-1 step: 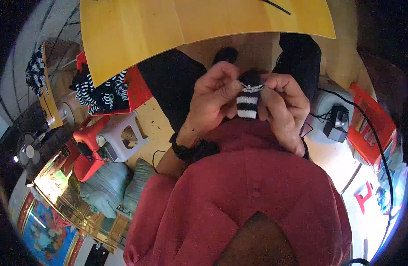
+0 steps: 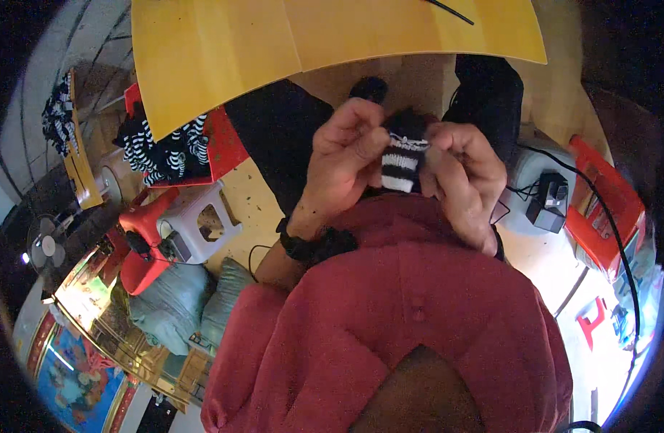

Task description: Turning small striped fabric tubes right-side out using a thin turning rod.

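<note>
I hold a black-and-white striped knitted piece in front of my lap, between the near edge of the yellow worktop and the front of my maroon shirt. My left hand pinches the left end of its upper edge between thumb and forefinger, the other fingers curled. My right hand pinches the opposite end in much the same way, though its fingertips are blurred. The white yarn along that edge looks loose and loopy (too small for me to make out stitch by stitch), and the stripes hang below it, between my two hands. A black band circles my left wrist, and my dark trousers show on either side below the worktop.

A thin dark rod lies on the worktop. To my left, a red bin holds a heap of striped knits, with a white stool just beside it and grey-green sacks near the stool. Farther out on that side stands a fan. To my right, a black box-shaped device rests on a white surface near a red crate, and a black cable runs in front of the crate.
</note>
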Tool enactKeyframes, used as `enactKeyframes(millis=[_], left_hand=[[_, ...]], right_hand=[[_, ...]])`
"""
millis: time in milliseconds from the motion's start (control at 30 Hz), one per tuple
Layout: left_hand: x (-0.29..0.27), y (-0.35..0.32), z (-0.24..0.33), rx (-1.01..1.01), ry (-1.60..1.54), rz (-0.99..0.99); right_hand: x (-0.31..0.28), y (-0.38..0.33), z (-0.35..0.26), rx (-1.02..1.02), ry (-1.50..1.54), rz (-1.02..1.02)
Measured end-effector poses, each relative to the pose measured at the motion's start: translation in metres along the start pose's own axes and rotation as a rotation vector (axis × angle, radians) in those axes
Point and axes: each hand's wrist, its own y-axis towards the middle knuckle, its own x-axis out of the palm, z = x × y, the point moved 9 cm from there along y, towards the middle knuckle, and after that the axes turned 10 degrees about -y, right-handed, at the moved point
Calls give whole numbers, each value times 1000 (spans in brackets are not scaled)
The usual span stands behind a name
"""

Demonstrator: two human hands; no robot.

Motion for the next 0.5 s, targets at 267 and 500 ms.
enactKeyframes(millis=[267, 500], left_hand=[[4, -5, 25, 237, 150, -41], [23, -5, 34, 273, 442, -114]], right_hand=[[9, -7, -48, -577, -312, -25], [10, -8, -47, -624, -385, -43]])
